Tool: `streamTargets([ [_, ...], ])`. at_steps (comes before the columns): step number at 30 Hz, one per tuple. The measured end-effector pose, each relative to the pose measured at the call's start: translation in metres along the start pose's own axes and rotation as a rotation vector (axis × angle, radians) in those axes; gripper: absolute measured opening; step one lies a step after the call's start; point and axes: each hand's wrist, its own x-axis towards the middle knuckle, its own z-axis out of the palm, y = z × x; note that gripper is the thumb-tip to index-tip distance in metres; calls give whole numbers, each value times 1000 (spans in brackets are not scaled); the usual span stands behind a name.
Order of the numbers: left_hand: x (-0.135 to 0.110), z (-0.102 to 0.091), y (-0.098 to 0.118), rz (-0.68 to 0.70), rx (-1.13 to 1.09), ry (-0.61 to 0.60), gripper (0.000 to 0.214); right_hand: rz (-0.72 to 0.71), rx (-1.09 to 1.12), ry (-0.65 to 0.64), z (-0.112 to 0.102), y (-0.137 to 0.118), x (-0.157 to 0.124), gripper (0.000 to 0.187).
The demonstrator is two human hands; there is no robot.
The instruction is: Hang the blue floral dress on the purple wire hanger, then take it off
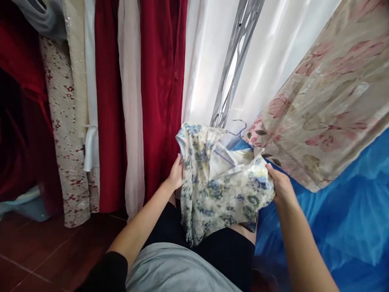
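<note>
- Left grip (176,173): the person's left hand is clamped on the side edge of a floral top (225,198), near its shoulder; the thumb shows, and most of the fingers are hidden behind the cloth.
- Right grip (281,184): the right hand is clamped on the opposite edge of the same top, thumb uppermost.
- The floral top, whitish with blue, green and yellow print, hangs spread between the two hands, above the person's black shorts (231,251) and bare legs.
- A purple hanger (240,130) sits in the top: its hook rises above the neckline, and part of its bar shows inside the neck opening.
- Behind the left hand hang a red garment (161,81), a pale pink cloth (131,105) and a darker red garment (110,105).
- White cloth (209,52) and a grey openwork strip (227,67) stand behind the top.
- Beside the right hand are a cream cloth with pink flowers (337,89) and, below it, shiny blue fabric (343,211).
- At lower left, dark red floor tiles (57,251) show, with a pale blue tub (36,207) on them.
</note>
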Motion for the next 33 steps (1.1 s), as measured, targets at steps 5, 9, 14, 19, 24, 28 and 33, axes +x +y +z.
streamTargets([
  [5, -43, 1, -46, -287, -699, 239, 51, -88, 35, -84, 48, -27, 23, 25],
  [9, -64, 14, -55, -418, -652, 294, 52, -45, -28, -189, 51, -45, 20, 28],
  [14, -96, 28, -50, -433, -596, 306, 41, -3, -158, -289, 28, -44, 14, 34],
  [19, -146, 46, -57, -504, -575, 297, 35, -616, -159, 517, 33, 13, -47, 43],
  [24, -169, 56, -55, -479, -473, 193, 35, -305, -60, 257, 86, 100, -128, 28],
  [28, -170, 58, -51, -395, -399, 154, 40, -35, -115, -323, 112, 112, -136, 41],
  [33, -170, 45, -55, -314, -169, 252, 37, 22, 14, -218, 94, 93, -126, 35],
])
